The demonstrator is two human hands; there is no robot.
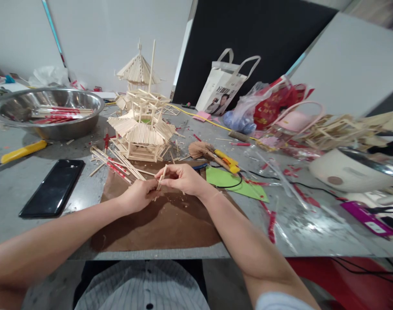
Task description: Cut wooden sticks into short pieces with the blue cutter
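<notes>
Both hands meet above a brown mat [170,230] in front of me. My left hand [138,196] pinches the lower part of some thin wooden sticks [162,175]. My right hand [185,178] grips the same sticks from the other side, its thumb and fingers closed on them. How many sticks are held I cannot make out. Just beyond my left hand lies a loose pile of wooden sticks [125,161], some in red and white wrapping. Behind the pile stands a pagoda-like model [141,131] built of sticks, with tiered, slatted roofs.
At left are a metal basin [86,122] with wrapped sticks, a yellow-handled tool [23,152] and a black phone [52,187]. Right of the mat lie green paper [230,183] and a yellow glue gun [227,160]. Farther right are a pale pot [340,172] and a purple power strip [366,218].
</notes>
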